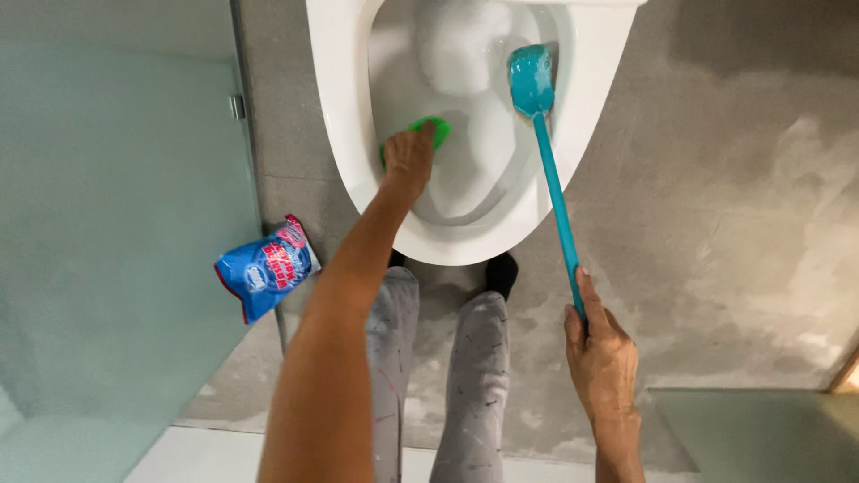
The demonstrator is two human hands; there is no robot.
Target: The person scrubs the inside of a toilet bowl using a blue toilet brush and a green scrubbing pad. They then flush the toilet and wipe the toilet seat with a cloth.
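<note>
Left hand (410, 156) is down inside the white toilet bowl (344, 107), fingers curled over a green scrubbing pad (433, 131) and pressing it flat on the wet inner wall, so most of the pad sits under the fingertips with only its far edge peeking out beyond them; that pad looks soft, light and squashy, likely slick with the foam (461, 45) lying just past the fingers, so a flat palm-and-fingers press suits it better than a pinch. Right hand (601, 353) is wrapped shut around the near end of a teal long-handled brush (550, 170), thumb along the shaft; the handle runs up and away from the fingers, its head resting on the far side of the rim, looks stiff, light plastic, best gripped low as here. A blue pouch (266, 268) lies on the floor, well apart to the left of both hands
</note>
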